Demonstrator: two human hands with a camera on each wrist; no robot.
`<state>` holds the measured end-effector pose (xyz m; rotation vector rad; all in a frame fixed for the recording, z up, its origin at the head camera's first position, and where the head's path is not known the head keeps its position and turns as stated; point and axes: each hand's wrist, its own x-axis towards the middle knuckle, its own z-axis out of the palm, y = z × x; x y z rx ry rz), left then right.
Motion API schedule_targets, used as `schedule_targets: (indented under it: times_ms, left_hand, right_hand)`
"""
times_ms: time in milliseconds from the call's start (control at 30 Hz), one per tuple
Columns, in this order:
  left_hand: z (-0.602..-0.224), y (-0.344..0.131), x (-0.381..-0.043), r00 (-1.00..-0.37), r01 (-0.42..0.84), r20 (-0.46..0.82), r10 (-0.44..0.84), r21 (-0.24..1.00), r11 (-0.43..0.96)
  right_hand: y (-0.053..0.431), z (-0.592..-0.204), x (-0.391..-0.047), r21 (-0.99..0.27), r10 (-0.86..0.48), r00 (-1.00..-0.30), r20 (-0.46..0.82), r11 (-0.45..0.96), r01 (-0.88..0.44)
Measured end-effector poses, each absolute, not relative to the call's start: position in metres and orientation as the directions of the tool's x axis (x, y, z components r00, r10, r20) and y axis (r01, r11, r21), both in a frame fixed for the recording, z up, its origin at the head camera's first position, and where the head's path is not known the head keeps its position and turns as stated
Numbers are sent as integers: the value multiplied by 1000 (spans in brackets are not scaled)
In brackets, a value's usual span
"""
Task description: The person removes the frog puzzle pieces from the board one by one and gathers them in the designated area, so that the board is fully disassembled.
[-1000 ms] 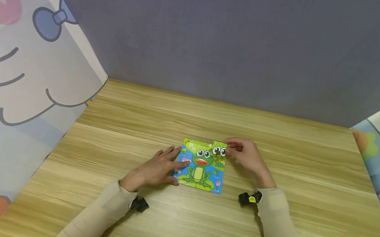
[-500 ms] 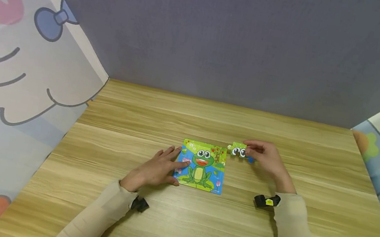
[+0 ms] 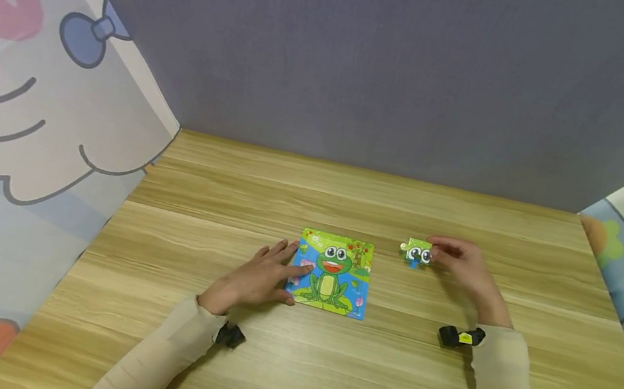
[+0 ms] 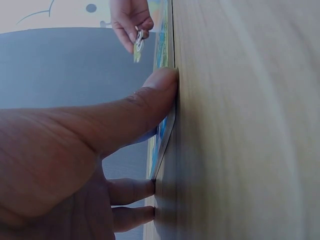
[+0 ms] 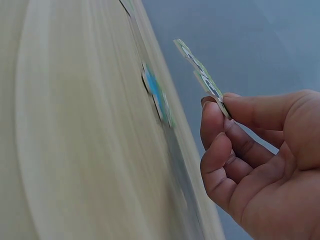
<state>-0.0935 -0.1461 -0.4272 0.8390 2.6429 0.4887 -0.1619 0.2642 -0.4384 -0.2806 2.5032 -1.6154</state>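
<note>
Spread left hand [image 3: 255, 281] touches one frog puzzle [image 3: 330, 278]; right hand [image 3: 465, 271] pinches one of two pieces [image 3: 418, 246], two o'clock; wooden table [image 3: 322, 371], grey wall [image 3: 368, 62].

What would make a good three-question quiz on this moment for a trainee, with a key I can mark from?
1. Multiple choice: how does the right hand hold the piece printed with eyes?
A) flat on the palm
B) in a pinch
C) inside a closed fist
2. True or false: a finger of the left hand lies over part of the frog picture.
3. Short answer: in the right wrist view, is the piece printed with eyes lying on the table or raised above it?

Key:
1. B
2. True
3. Raised above it
</note>
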Motion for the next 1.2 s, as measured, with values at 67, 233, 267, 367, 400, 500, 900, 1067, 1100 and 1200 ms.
schedule_targets:
  times_ms: [67,233,267,367,400,500,900,1067,1100,1200]
  left_hand:
    - [-428,-146,-94,-773,492,-195,603,415,765]
    - [-429,-147,-94,-773,496,-188,606,415,762]
    - [-429,-147,-94,-773,497,-189,606,414,763]
    - [-429,-148,-94,-774,500,-186,606,407,764]
    - [-429,-147,-94,-774,499,-189,604,405,766]
    - [-429,-147,-94,-775,495,-197,601,403,770]
    - [-427,-145,-94,-773,488,-208,599,408,772]
    - [-426,-146,-94,-775,488,-210,596,402,775]
    - [-426,-146,-94,-775,487,-211,596,401,776]
    - [-426,-145,-94,-775,486,-212,595,401,777]
  right_hand:
    - [270,-438,-160,-912,-223,-974,-38,406,-58]
    - [286,-440,-159,-903,-193,-978,-73,429,-17]
    - [289,-441,-159,-901,-188,-979,-78,434,-12]
    - [296,-444,-158,-893,-179,-981,-76,450,-13]
    - [298,-444,-158,-890,-175,-982,-74,455,-14]
    - [303,-445,-157,-876,-160,-984,-72,482,-14]
    - [311,-445,-157,-863,-152,-985,-77,505,-10]
    - [310,-445,-158,-836,-131,-988,-86,549,0]
    - [310,-445,-158,-827,-125,-988,-89,562,3]
    - [308,-443,-157,-794,-117,-989,-93,608,3]
